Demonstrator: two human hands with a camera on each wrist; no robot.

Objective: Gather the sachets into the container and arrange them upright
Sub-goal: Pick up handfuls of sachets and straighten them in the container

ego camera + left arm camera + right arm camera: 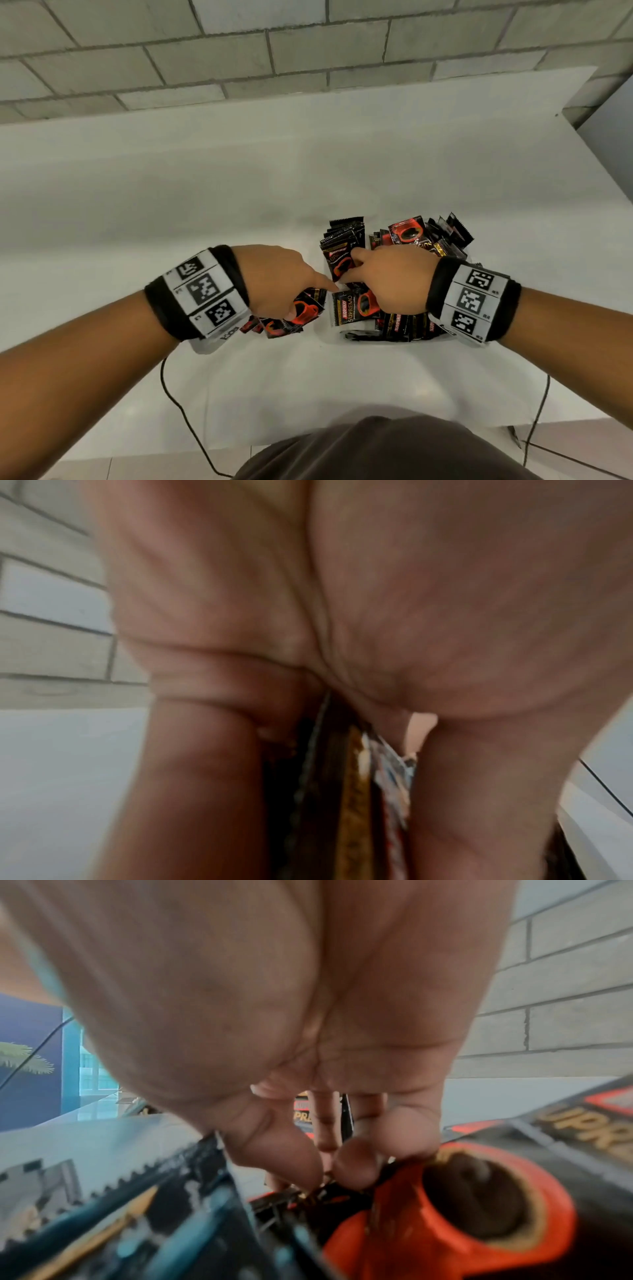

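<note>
Black and red coffee sachets fill a clear container (pixel 356 336) right of the table's middle. A row of sachets (pixel 342 240) stands upright at its left side, and loose sachets (pixel 431 236) lie jumbled at the back right. My left hand (pixel 284 291) grips a bundle of sachets (pixel 305 310) just left of the container; the left wrist view shows the bundle (pixel 342 791) edge-on between curled fingers. My right hand (pixel 373 274) reaches into the container, and thumb and fingertip (pixel 294 1156) pinch the edge of a sachet with a red cup (pixel 462 1218).
The white table (pixel 239 188) runs back to a grey block wall (pixel 308 51). Thin black cables (pixel 178 404) hang over the table's front edge on both sides. Wrist bands with printed markers (pixel 205 291) sit on both forearms.
</note>
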